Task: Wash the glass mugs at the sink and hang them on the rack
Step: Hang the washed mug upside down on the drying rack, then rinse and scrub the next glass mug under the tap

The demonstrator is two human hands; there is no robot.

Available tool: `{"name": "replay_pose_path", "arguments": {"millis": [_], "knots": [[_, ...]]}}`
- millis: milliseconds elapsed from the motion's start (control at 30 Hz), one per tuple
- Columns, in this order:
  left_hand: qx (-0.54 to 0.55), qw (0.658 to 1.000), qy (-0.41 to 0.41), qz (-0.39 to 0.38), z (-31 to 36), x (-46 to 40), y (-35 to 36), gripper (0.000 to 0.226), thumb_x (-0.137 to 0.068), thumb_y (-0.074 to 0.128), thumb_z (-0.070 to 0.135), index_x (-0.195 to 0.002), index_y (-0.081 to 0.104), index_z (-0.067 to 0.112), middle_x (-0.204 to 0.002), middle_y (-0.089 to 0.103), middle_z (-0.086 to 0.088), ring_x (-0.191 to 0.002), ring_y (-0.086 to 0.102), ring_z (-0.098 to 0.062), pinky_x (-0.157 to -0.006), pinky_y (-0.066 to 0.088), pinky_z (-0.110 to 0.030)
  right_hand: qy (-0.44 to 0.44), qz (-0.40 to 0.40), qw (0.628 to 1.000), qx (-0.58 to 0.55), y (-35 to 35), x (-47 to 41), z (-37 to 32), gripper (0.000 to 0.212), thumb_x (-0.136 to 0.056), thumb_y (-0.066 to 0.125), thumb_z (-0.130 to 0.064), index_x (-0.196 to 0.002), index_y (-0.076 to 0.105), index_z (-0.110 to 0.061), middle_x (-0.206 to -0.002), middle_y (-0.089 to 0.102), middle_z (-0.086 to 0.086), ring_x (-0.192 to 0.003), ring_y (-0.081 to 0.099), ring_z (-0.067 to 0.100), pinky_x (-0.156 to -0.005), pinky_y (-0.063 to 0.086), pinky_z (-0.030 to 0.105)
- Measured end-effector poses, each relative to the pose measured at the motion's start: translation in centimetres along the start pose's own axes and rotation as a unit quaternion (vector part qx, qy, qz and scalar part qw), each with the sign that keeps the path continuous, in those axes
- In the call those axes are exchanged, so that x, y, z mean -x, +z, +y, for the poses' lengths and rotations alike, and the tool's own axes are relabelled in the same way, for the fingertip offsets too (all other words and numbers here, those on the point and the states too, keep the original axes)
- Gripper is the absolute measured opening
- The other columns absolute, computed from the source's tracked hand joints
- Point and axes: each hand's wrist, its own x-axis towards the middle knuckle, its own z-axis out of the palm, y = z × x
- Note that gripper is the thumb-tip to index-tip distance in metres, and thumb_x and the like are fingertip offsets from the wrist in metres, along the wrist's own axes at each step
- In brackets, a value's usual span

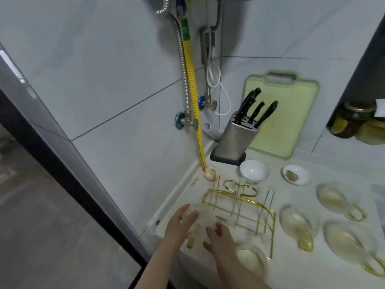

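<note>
Here, at a white countertop (291, 274) in a tiled kitchen corner, a person works at the hanging stage of the job: both hands are gathered round one glass mug (198, 215) at the near left end of a gold wire rack (239, 207), the mug blurred and its amber handle pointing down toward the counter's edge. The left hand (179, 224) lies against the mug's outer side with fingers spread, and the right hand (220, 238) reaches in from the near side, fingers loosely extended; whether either hand actually clasps the glass cannot be told through the blur. No sink shows in view. The next move, by this evidence, calls for settling the mug onto one of the rack's upright prongs without knocking the light wire frame, then turning to the rest. Four more glass mugs lie on the counter: one (252, 259) just beside the right wrist at the rack's near corner, and three to the right (298, 224), (335, 197), (350, 243), all on their sides and apparently empty. Behind the rack stand a white bowl (253, 171), which looks empty, and a small white dish (295, 175) holding a brownish morsel. A steel knife block (235, 140) carries black-handled knives before a green cutting board (287, 113).
</note>
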Motion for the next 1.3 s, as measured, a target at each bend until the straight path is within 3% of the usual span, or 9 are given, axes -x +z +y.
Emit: {"name": "replay_pose_path", "arguments": {"millis": [100,233,367,500,667,900,1033,1167,1300], "knots": [[-0.037,0.999,-0.001,-0.001,-0.4,-1.0,0.0,0.053,-0.091,0.058,0.041,-0.139,0.043,0.025,-0.140,0.049,-0.006,-0.115,0.056,-0.025,-0.070,0.057,-0.027,0.005,0.021,1.000,0.001,0.5,-0.8,0.2,0.045,-0.096,0.050,-0.014,-0.138,0.038,-0.006,-0.123,0.046,0.010,-0.112,0.052,0.027,-0.092,0.052,0.038],[-0.044,0.999,-0.005,-0.011,-0.8,-1.8,0.1,0.055,-0.092,0.057,0.042,-0.141,0.041,0.023,-0.138,0.049,-0.006,-0.112,0.057,-0.024,-0.066,0.053,-0.024,0.010,0.043,0.999,0.015,0.9,-2.0,0.6,0.044,-0.096,0.050,-0.014,-0.138,0.039,-0.007,-0.135,0.047,0.015,-0.114,0.052,0.028,-0.093,0.052,0.040],[-0.040,0.999,-0.013,-0.023,-0.9,-2.4,0.4,0.057,-0.091,0.058,0.043,-0.141,0.039,0.025,-0.143,0.045,-0.005,-0.121,0.052,-0.025,-0.088,0.054,-0.039,-0.013,0.061,0.998,0.029,0.7,-2.4,1.3,0.045,-0.095,0.052,-0.019,-0.137,0.042,-0.010,-0.133,0.050,0.012,-0.114,0.053,0.026,-0.092,0.053,0.040],[-0.053,0.998,-0.005,-0.032,-1.5,-2.6,0.4,0.062,-0.091,0.055,0.046,-0.145,0.033,0.024,-0.148,0.039,-0.004,-0.130,0.044,-0.026,-0.106,0.042,-0.047,-0.020,0.056,0.997,0.047,0.7,-2.5,1.5,0.045,-0.095,0.052,-0.019,-0.138,0.041,-0.011,-0.127,0.053,0.010,-0.106,0.057,0.024,-0.094,0.052,0.041],[-0.003,0.999,-0.041,0.006,-2.7,-2.2,0.8,0.070,-0.090,0.057,0.043,-0.148,0.026,0.017,-0.139,0.044,-0.012,-0.122,0.050,-0.028,-0.103,0.045,-0.046,-0.044,0.025,0.993,0.102,-0.3,-1.4,1.7,0.048,-0.092,0.053,-0.008,-0.138,0.038,-0.008,-0.104,0.054,-0.003,-0.103,0.056,0.021,-0.097,0.049,0.038],[-0.003,0.995,-0.092,0.042,-6.3,1.0,2.0,0.054,-0.092,0.059,0.032,-0.139,0.041,0.011,-0.112,0.058,-0.006,-0.104,0.057,-0.026,-0.093,0.044,-0.036,-0.116,0.021,0.971,0.209,-4.8,1.8,2.2,0.038,-0.089,0.059,-0.009,-0.126,0.052,-0.018,-0.112,0.058,-0.006,-0.108,0.054,0.006,-0.090,0.039,0.015],[-0.094,0.992,-0.025,-0.077,-7.4,2.6,3.2,0.043,-0.088,0.067,0.018,-0.128,0.051,0.016,-0.120,0.060,-0.005,-0.105,0.056,-0.014,-0.088,0.040,-0.022,-0.179,0.052,0.945,0.270,-8.9,3.6,2.9,0.035,-0.089,0.058,-0.006,-0.114,0.054,-0.029,-0.114,0.057,-0.009,-0.107,0.055,0.002,-0.085,0.044,0.006],[-0.178,0.960,0.031,-0.213,-7.3,3.3,5.5,0.068,-0.082,0.072,0.032,-0.140,0.037,0.033,-0.136,0.044,0.013,-0.127,0.041,-0.006,-0.110,0.035,-0.030,-0.163,0.130,0.932,0.296,-12.6,4.4,4.6,0.043,-0.081,0.063,0.001,-0.103,0.051,-0.034,-0.112,0.057,-0.004,-0.107,0.056,0.012,-0.092,0.048,0.025],[-0.200,0.934,0.027,-0.294,-6.2,2.7,7.6,0.081,-0.079,0.074,0.035,-0.144,0.027,0.037,-0.143,0.032,0.019,-0.131,0.032,-0.005,-0.102,0.037,-0.024,-0.086,0.126,0.942,0.298,-14.1,4.4,6.4,0.042,-0.079,0.068,-0.006,-0.116,0.053,-0.019,-0.113,0.057,0.002,-0.110,0.055,0.017,-0.096,0.046,0.031]]}}
